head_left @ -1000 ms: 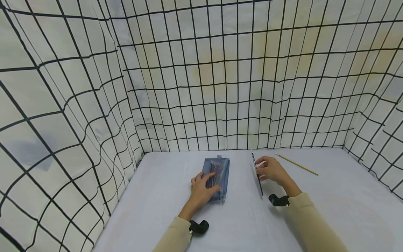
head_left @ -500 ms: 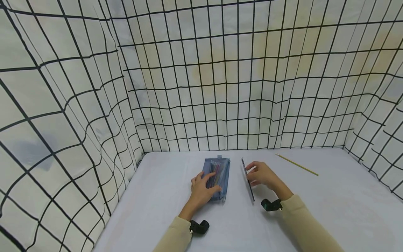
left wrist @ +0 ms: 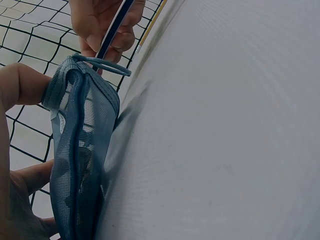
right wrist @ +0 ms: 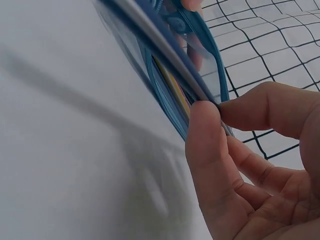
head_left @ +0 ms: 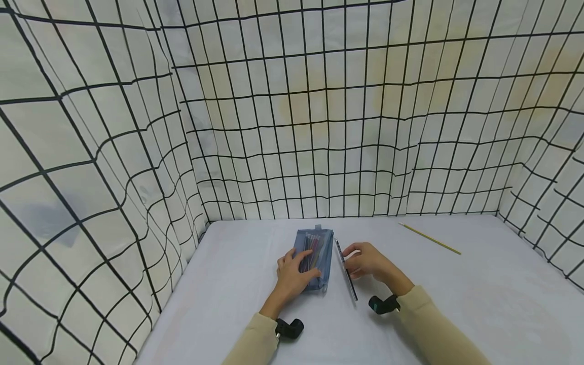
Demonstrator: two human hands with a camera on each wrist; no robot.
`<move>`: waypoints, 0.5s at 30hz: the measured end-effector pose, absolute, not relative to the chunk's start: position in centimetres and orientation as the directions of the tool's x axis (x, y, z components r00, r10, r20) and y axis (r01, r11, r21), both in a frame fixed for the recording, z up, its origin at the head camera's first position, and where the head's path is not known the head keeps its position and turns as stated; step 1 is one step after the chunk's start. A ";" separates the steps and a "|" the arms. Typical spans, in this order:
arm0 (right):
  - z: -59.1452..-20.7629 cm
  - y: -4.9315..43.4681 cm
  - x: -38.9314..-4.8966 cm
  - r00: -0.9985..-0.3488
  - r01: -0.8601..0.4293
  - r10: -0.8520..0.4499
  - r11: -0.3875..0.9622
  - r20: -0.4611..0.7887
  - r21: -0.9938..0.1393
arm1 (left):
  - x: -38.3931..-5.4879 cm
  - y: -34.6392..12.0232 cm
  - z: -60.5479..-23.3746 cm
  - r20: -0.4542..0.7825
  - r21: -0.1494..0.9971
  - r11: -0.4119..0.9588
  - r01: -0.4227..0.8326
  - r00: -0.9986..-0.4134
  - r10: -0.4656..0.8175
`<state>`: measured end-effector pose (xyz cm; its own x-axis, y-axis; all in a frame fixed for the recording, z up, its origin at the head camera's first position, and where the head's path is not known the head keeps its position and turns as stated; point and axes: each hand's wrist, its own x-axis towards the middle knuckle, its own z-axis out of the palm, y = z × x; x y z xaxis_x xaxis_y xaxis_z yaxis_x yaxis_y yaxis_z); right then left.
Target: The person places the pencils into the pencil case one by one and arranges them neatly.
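Note:
A blue see-through pencil case point(head_left: 325, 263) lies mid-table with several pencils inside. My left hand point(head_left: 292, 276) lies over it and grips its upper side by thumb and fingers. In the right wrist view the case's zipped opening point(right wrist: 216, 47) gapes on the side toward my right hand. My right hand point(head_left: 367, 262) pinches a slim blue-and-white striped pencil point(head_left: 351, 286) between thumb and fingers, just right of the case. In the left wrist view that pencil point(left wrist: 117, 22) passes behind the case's loop point(left wrist: 112, 67). Whether its tip touches the case is hidden.
A yellow pencil point(head_left: 429, 237) lies slanted on the white table point(head_left: 483, 304), to the right and farther back. White walls with black grid netting point(head_left: 292, 152) stand behind the table and at both sides. A black wrist camera point(head_left: 383, 304) juts out from each wrist.
My right hand has carried the striped pencil left and slightly toward me, right up beside the pencil case. The left hand, the case and the yellow pencil stay where they were.

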<state>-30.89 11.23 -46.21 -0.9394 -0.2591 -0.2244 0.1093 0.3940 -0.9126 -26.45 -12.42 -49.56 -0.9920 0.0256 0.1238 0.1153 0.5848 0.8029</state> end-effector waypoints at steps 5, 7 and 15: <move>-46.6 10.6 -30.8 -0.934 0.119 -0.271 0.377 -0.233 -0.918 | -26.4 -12.4 -49.5 0.123 0.801 0.589 0.110 -0.992 0.018; -46.7 10.3 -30.8 -0.933 0.128 -0.269 0.373 -0.239 -0.919 | -26.4 -12.5 -49.5 0.124 0.801 0.589 0.111 -0.992 0.019; -46.8 9.2 -31.3 -0.931 0.159 -0.259 0.347 -0.257 -0.924 | -26.4 -12.5 -49.4 0.117 0.799 0.591 0.111 -0.993 0.028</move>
<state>-31.27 9.21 -46.77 -0.9309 -0.2592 -0.2575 0.1591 0.3468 -0.9243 -26.40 -12.47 -49.42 -0.9928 0.0282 0.1168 0.1108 0.5911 0.7989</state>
